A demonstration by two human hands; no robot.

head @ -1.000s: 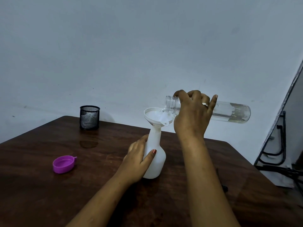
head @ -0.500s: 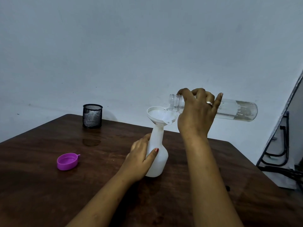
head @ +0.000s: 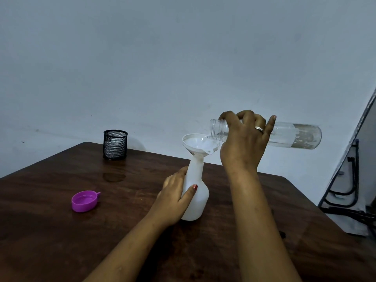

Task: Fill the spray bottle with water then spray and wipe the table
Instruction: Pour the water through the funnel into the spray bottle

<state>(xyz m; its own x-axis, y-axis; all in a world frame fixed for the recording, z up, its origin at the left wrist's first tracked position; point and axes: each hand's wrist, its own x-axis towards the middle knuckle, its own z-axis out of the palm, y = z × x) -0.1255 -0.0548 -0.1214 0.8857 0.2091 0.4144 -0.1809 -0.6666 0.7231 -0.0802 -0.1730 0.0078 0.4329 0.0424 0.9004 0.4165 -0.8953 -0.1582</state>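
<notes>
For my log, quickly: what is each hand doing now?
Left hand: closed around the white spray bottle.
Right hand: closed on the clear bottle, tipped over the funnel.

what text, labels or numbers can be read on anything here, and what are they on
No text can be read.
clear bottle: patchy remains of a peeled label near its base, no words left.
funnel: a small dark mark under the rim, too small to read.
white spray bottle, purple cap, mesh cup: plain, no markings visible.
</notes>
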